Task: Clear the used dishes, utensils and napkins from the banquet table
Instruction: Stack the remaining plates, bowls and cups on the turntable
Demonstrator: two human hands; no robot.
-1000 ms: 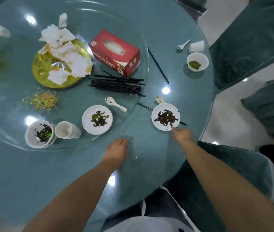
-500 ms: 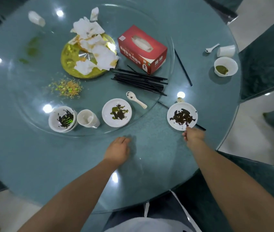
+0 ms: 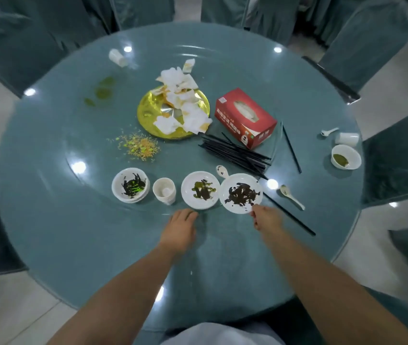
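My right hand (image 3: 267,219) pinches the near rim of a white plate (image 3: 240,193) smeared with dark sauce, which partly covers a white spoon (image 3: 222,171). Beside it on the glass turntable (image 3: 73,175) sits a second white plate (image 3: 201,190) with green-brown residue. My left hand (image 3: 180,229) rests flat on the table just below that plate, fingers straight. Further left stand a stack of paper cups (image 3: 164,190) and stacked bowls (image 3: 130,185). A pile of black chopsticks (image 3: 235,153) lies behind the plates. Crumpled napkins (image 3: 185,105) cover a gold plate (image 3: 148,113).
A red tissue box (image 3: 245,118) stands right of the gold plate. Food scraps (image 3: 138,146) lie on the turntable. At the right edge are a bowl (image 3: 346,156), a tipped cup (image 3: 347,138), small spoons (image 3: 291,194) and loose chopsticks (image 3: 291,146). Covered chairs (image 3: 372,33) ring the table.
My right hand has carried the dark-sauce plate left, from the bare table onto the turntable beside the other plate. A spoon and chopstick it had covered are exposed. The view has pulled back.
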